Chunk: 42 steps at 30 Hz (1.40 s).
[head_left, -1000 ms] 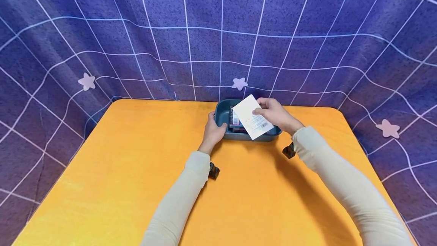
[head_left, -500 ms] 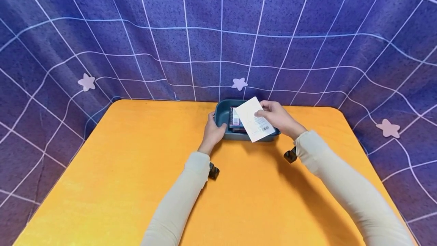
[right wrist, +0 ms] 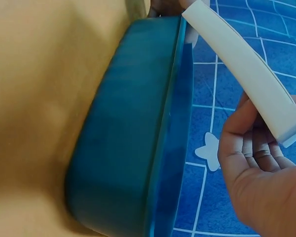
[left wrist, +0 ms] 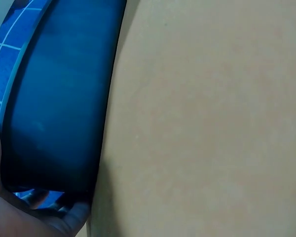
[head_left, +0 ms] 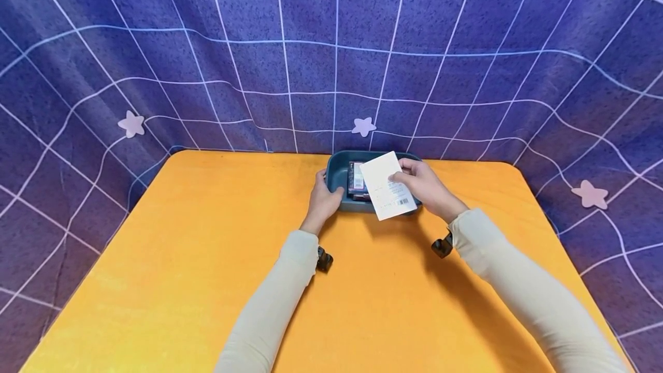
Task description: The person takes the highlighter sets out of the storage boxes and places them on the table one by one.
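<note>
My right hand (head_left: 426, 187) pinches a thin white box (head_left: 383, 180) with small print and a barcode, thumb on its printed face. It is held tilted above the right part of a dark teal plastic bin (head_left: 339, 168). In the right wrist view the white box (right wrist: 244, 66) shows its narrow side, above and apart from the bin (right wrist: 123, 128). My left hand (head_left: 323, 200) grips the bin's left end, thumb by the rim and fingers on the outside. Inside the bin lies a dark case with a pale label (head_left: 357, 177), partly covered by the white box.
The bin stands near the back edge of a table with an orange top (head_left: 233, 235). Behind and beside the table hangs a blue curtain (head_left: 311, 62) with a white grid and stars. Dark wrist cameras (head_left: 324, 259) are strapped under both forearms.
My right hand has drawn the white box slightly to the right and toward me, turning it a little more upright in the head view. The left hand and bin have stayed put.
</note>
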### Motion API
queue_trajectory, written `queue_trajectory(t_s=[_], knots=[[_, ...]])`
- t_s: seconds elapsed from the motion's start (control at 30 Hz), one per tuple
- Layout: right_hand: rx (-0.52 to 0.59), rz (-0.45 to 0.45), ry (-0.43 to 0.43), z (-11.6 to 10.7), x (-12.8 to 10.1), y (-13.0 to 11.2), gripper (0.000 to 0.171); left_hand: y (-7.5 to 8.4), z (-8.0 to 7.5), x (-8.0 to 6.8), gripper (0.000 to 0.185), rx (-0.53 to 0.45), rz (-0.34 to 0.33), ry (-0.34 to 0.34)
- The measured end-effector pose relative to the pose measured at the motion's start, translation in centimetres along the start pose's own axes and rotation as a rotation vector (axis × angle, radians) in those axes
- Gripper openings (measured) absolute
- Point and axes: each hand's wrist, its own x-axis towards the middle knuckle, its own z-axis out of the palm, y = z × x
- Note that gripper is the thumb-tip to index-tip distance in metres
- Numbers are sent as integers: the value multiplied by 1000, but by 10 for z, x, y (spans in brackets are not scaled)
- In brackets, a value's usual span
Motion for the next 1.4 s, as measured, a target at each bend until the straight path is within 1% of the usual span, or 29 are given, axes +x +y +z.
queue_trajectory(t_s=[0.2, 0.3, 0.43, 0.67, 0.83, 0.97, 1.07, 1.2, 1.4], knots=[[69, -11, 28, 5, -2, 4, 34, -2, -6, 0, 66, -5, 23, -10], [106, -24, 41, 8, -3, 5, 33, -1, -8, 0, 66, -10, 19, -18], [133, -38, 48, 10, -5, 4, 30, 0, -10, 1, 67, -16, 15, -44], [154, -10, 52, 14, -10, 4, 31, -2, -9, 3, 65, -32, 15, -73], [159, -8, 114, 18, -11, 5, 30, -4, -8, 3, 64, -29, 5, -76], [185, 13, 154, 21, -13, 7, 30, -4, -8, 2, 64, -29, 1, -83], [219, 17, 157, 24, -15, 8, 30, -3, -8, 2, 63, -29, -2, -86], [263, -3, 145, 28, -19, 11, 28, -3, -9, 1, 63, -31, -2, -82], [290, -13, 146, 34, -22, 15, 30, -1, -9, 0, 63, -38, 4, -87]])
